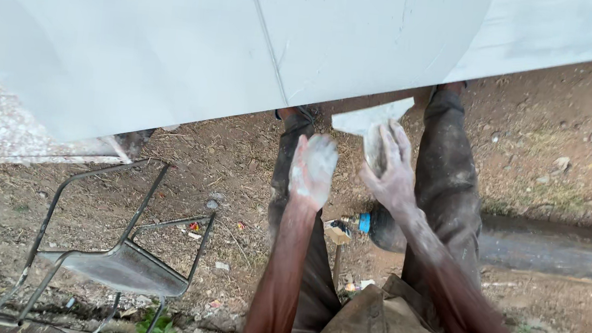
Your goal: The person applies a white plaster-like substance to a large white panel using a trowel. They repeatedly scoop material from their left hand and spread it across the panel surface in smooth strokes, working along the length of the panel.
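Right hand [389, 172] pinches a grey sanding pad [375, 149] w/ fingers curled, just below the pale grey panel [178, 39] edge, left hand [312, 168] open & flat beside it, dust-coated; dusty grip could likely slip, dropping pad onto dirt ground [566, 142] near metal chair [121, 258].

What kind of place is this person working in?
Probably an outdoor yard workshop, perhaps for vehicle bodywork: bare dirt ground, a large pale grey panel overhead, a bare metal chair frame, and dust-whitened hands.
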